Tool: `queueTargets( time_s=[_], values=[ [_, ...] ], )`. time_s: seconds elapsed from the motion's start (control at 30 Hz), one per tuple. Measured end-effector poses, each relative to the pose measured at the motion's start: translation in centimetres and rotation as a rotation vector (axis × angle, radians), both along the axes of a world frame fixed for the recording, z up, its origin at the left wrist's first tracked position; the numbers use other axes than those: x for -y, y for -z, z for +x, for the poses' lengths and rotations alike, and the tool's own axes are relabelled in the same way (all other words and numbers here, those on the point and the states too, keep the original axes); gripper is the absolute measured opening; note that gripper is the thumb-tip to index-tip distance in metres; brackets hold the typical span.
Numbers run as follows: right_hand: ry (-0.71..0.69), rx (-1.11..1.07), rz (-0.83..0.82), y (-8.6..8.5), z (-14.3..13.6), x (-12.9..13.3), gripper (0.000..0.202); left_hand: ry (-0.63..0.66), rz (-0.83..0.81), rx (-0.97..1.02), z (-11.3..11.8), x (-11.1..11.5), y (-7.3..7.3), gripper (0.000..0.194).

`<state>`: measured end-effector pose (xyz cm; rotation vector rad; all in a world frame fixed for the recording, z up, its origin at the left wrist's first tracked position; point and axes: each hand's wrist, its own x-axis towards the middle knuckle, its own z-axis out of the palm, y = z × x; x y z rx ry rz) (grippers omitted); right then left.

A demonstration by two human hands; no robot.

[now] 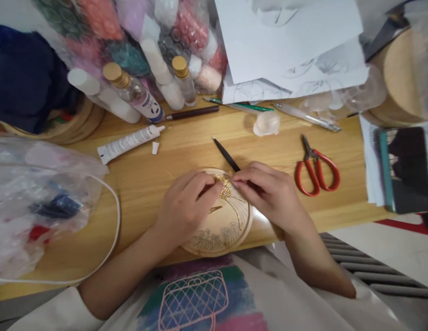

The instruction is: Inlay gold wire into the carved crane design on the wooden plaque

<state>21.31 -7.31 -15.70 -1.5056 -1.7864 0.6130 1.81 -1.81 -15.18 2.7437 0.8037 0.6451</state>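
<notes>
A round wooden disc (207, 225) lies at the table's front edge, with fine dark lines drawn on it and wave-like curls near its lower rim. Shiny gold wire (226, 191) forms a pattern on its upper part. Over the disc's left side, my left hand (188, 204) is closed, thumb and forefinger together beside the gold work; what they grip is hidden. From the right, my right hand (269, 193) pinches at the edge of the gold wire. Black tweezers (226, 154) point up and left just beyond my right fingers; their near end is hidden.
Red-handled pliers (317, 172) lie right of my right hand. A white glue tube (129, 143) and its cap (155, 147) are at left. Bottles (134, 94), pens (307, 117), a small plastic cup (266, 123) and drawings (290, 46) line the back. A phone (410, 170) sits far right.
</notes>
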Motion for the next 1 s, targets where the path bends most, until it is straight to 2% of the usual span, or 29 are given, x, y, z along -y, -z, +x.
queueTargets(
  time_s=[0.2, 0.53, 0.73, 1.0],
  values=[
    [-0.015, 0.068, 0.014, 0.17, 0.00, 0.11, 0.016, 0.004, -0.079, 0.007, -0.06, 0.11, -0.15, 0.017],
    [-0.041, 0.158, 0.023, -0.29, -0.13, 0.37, 0.018, 0.063, -0.047, 0.121, -0.31, 0.06, 0.04, 0.010],
    [-0.090, 0.128, 0.078, -0.36, 0.43, 0.58, 0.018, 0.059, -0.041, 0.099, -0.24, 0.13, 0.19, 0.007],
    [-0.079, 0.197, 0.133, -0.40, 0.57, 0.36, 0.016, 0.058, 0.001, 0.066, -0.56, 0.00, -0.04, 0.010]
  ],
)
